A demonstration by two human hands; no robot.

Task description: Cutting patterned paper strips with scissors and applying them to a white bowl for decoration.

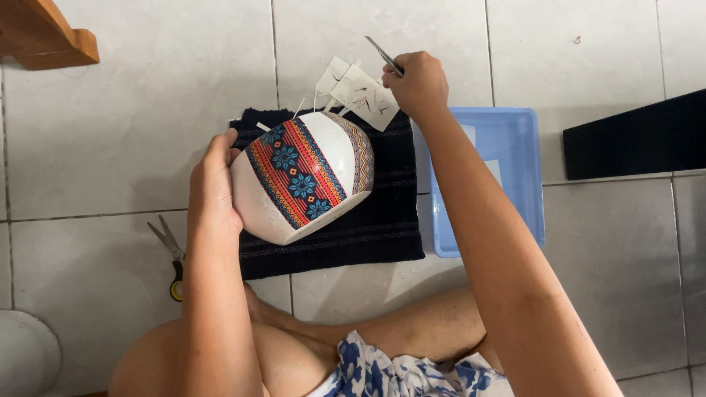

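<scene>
White and rounded, a vase (301, 176) lay tilted on a dark cloth (368, 228) spread over pale floor tiles (132, 110). We saw bands of red, orange and blue flower patterns running across its side. The left hand (213, 184) cupped the vase's left flank, fingers wrapped against it. The right hand (419, 84) hovered just past the vase's far end, fingers pinched together on thin metal tweezers (384, 55). White paper slips (360, 92) lay beside that hand. A light blue tray (515, 140) sat just right of the cloth, and scissors (170, 254) rested on the tiles to the left.
</scene>
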